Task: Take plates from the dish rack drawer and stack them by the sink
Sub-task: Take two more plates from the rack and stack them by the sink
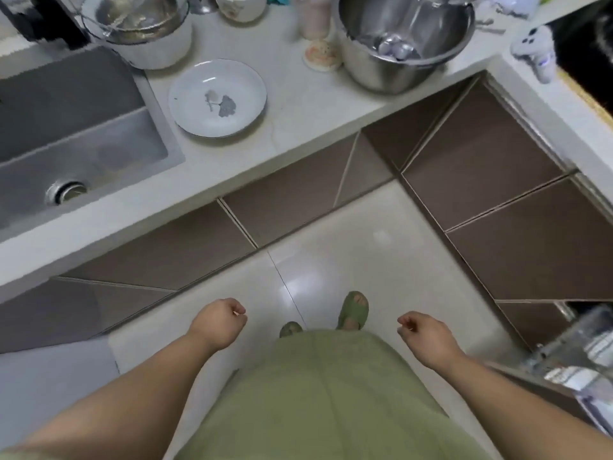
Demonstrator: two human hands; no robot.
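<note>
A white plate (217, 97) with a grey leaf print lies on the counter just right of the steel sink (76, 141). At the lower right edge, a pulled-out dish rack drawer (577, 356) shows metal wire and blurred pale dishes. My left hand (220, 322) hangs low over the floor, fingers curled in, holding nothing. My right hand (423, 335) is level with it, also curled and empty, left of the drawer. Both hands are well below the counter and far from the plate.
A large steel bowl (404, 38) and a white pot (149, 31) stand at the back of the pale counter (298, 127). Brown cabinet fronts (481, 154) run under the L-shaped counter. Glossy floor tiles (331, 244) lie ahead of my green slippers.
</note>
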